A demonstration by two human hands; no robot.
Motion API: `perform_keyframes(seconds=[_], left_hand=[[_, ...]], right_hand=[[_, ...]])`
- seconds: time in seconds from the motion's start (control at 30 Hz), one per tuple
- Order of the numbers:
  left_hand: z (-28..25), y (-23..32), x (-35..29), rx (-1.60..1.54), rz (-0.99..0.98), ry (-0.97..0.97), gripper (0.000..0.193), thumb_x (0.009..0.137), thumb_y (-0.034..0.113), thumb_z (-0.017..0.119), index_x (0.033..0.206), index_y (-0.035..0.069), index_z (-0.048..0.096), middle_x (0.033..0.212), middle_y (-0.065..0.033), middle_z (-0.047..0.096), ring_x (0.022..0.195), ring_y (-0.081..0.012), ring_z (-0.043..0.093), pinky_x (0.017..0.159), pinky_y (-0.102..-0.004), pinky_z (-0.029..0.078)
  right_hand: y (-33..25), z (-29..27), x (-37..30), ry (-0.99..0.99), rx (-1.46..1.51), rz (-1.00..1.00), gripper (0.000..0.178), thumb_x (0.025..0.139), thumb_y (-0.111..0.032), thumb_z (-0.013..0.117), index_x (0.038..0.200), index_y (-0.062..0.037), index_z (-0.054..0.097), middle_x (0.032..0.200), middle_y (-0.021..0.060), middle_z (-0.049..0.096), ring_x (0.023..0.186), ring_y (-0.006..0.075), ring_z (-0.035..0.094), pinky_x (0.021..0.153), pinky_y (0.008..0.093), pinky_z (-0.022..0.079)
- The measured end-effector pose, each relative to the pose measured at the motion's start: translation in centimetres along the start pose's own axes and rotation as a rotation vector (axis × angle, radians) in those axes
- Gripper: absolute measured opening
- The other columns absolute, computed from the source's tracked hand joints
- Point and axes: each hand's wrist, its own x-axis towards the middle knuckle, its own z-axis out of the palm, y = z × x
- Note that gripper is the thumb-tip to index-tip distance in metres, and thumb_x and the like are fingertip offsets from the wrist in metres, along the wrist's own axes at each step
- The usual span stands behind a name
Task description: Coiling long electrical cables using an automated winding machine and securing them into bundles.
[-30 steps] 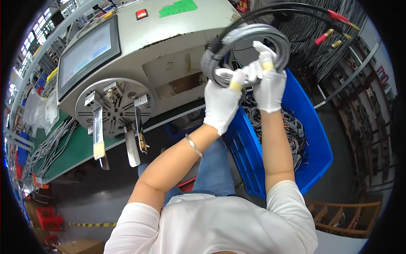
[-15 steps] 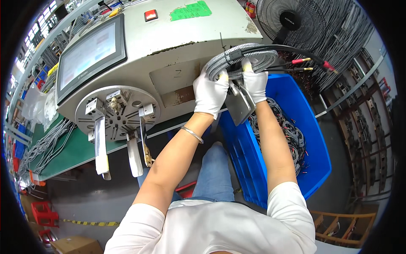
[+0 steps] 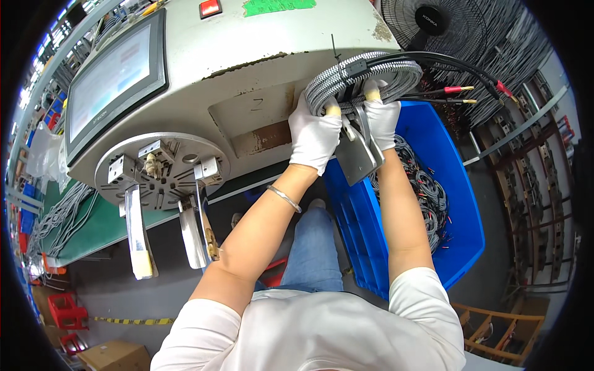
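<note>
A braided grey cable coil sits at 1 o'clock, with a grey metal plate at its 6 o'clock, a blue bin of cables at 5, a slotted disc at 8 and a fan at 1. The left hand and right hand, both gloved, grip its lower edge at 7 and 5. Lettering marks the fan's hub.

I see a factory workshop from here: a machine with a screen, upper left; a blue bin of cables, right of centre.
</note>
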Motion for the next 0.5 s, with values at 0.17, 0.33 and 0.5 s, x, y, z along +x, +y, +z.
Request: perform_keyframes(seconds=[0.17,0.33,0.5], left_hand=[[0.2,1.6,-0.2,-0.004,-0.072,0.029,0.015,0.089,0.016,0.06,0.084,0.004,0.053,0.058,-0.0036,0.056,0.038,-0.0092,0.048,0.034,-0.0235,0.038],[-0.8,6.3,-2.7,0.0,-0.258,-0.13,0.018,0.089,0.019,0.062,0.089,0.004,0.052,0.058,-0.0036,0.056,0.039,-0.0097,0.049,0.034,-0.0246,0.037],[-2.6,7.9,-7.6,0.39,-0.132,-0.674,0.036,0.085,0.03,0.063,0.101,-0.002,0.056,0.071,-0.0153,0.062,0.064,-0.0228,0.062,0.063,-0.0356,0.05]], right_hand=[[-1.0,0.2,0.2,-0.022,-0.076,-0.092,0.017,0.087,-0.014,0.065,0.085,0.0035,0.065,0.067,0.0067,0.063,0.059,0.0127,0.056,0.058,0.0294,0.045],[-7.7,-2.4,0.2,-0.08,-0.153,0.009,0.011,0.087,-0.01,0.063,0.088,-0.0003,0.067,0.072,0.0023,0.064,0.063,0.0116,0.057,0.058,0.0255,0.044],[-13.7,-11.8,-1.2,-0.09,0.384,0.358,0.028,0.092,-0.019,0.057,0.109,0.0032,0.059,0.072,-0.0019,0.055,0.059,0.0085,0.051,0.057,0.0229,0.042]])
